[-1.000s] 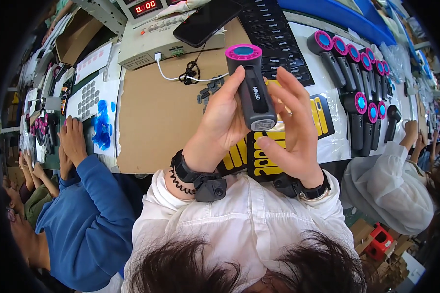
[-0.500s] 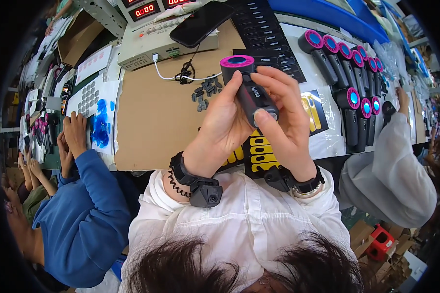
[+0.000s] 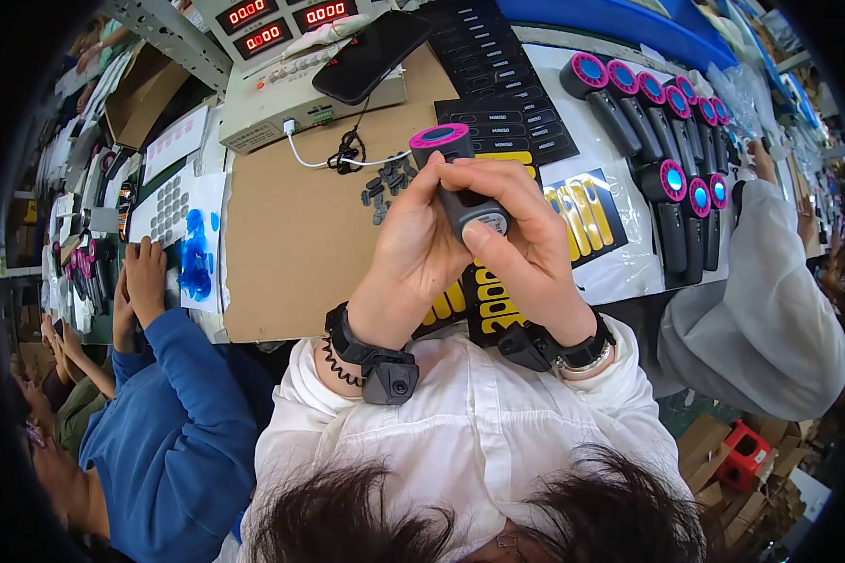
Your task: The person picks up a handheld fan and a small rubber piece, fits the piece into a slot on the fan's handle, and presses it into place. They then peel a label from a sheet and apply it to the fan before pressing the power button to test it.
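Observation:
Between my two hands is a dark grey handheld fan (image 3: pixel 455 150) with a pink ring round its head. My left hand (image 3: pixel 406 246) grips its side, thumb near the head. The fingers of my right hand (image 3: pixel 526 230) wrap over the handle, hiding much of it, while the thumb presses at the handle's round end (image 3: pixel 488 223). A white cable (image 3: pixel 314 161) runs from the bench power supply (image 3: pixel 291 105) toward the fan; its far end is hard to make out. Small dark grey pieces (image 3: pixel 385 186) lie loose on the cardboard beside my left hand.
A black phone (image 3: pixel 371 58) rests on the power supply, which has red displays. Several similar fans (image 3: pixel 671 108) lie in rows at right. Black label sheets (image 3: pixel 507 117) and yellow sticker sheets (image 3: pixel 587 216) are near my right hand. Co-workers' sleeves (image 3: pixel 192 357) flank me.
My right fingers have closed further over the handle, and the fan has tilted so its end faces me more. Both hands and fan sit slightly lower and further left in the picture.

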`<state>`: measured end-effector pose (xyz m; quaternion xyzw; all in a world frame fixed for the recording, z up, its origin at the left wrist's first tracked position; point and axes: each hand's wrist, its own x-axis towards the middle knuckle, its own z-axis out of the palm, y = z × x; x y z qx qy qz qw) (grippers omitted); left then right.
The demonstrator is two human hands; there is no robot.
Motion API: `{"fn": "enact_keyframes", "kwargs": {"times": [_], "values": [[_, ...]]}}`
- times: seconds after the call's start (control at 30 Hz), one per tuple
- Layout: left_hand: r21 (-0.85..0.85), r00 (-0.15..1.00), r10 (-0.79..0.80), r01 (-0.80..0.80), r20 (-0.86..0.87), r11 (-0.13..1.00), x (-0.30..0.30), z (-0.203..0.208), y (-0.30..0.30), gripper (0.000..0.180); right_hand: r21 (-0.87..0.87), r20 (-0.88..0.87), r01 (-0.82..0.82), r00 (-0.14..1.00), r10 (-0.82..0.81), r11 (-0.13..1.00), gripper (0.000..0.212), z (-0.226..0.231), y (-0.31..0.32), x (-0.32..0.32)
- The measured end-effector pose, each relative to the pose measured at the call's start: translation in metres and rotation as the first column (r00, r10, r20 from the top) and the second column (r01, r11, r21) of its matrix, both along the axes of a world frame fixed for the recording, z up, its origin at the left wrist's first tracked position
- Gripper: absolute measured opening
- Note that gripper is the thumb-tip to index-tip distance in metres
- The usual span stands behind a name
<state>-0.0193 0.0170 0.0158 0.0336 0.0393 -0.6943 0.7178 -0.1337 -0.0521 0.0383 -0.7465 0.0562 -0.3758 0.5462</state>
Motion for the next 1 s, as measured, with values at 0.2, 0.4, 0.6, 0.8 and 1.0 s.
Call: {"fn": "enact_keyframes", "kwargs": {"times": [0.2,0.4,0.6,0.8,1.0], "values": [[-0.011,0.998,0.015,-0.016,-0.062,1.0,-0.002,-0.004,-0.002,0.028,-0.001,-0.034,0.009,0.999,-0.009,1.0,0.031,0.004,0.002,0.001],[0.055,0.998,0.058,-0.058,-0.008,0.997,-0.003,-0.009,-0.006,0.032,-0.026,-0.081,-0.065,0.995,0.062,0.998,0.04,-0.004,-0.007,-0.005],[0.172,0.991,0.094,-0.111,0.1,0.979,-0.004,0.019,-0.006,0.038,0.381,0.209,-0.092,0.978,0.012,0.92,0.06,0.001,-0.013,-0.014],[0.108,0.985,-0.033,0.015,0.168,0.994,0.012,0.011,0.0,0.045,0.418,0.192,0.075,0.967,-0.169,0.906,0.059,0.002,-0.036,-0.053],[0.047,0.884,0.063,-0.095,0.463,0.994,0.019,0.02,0.016,0.048,0.404,0.135,0.173,0.96,-0.246,0.898,0.052,-0.011,-0.058,-0.082]]}}
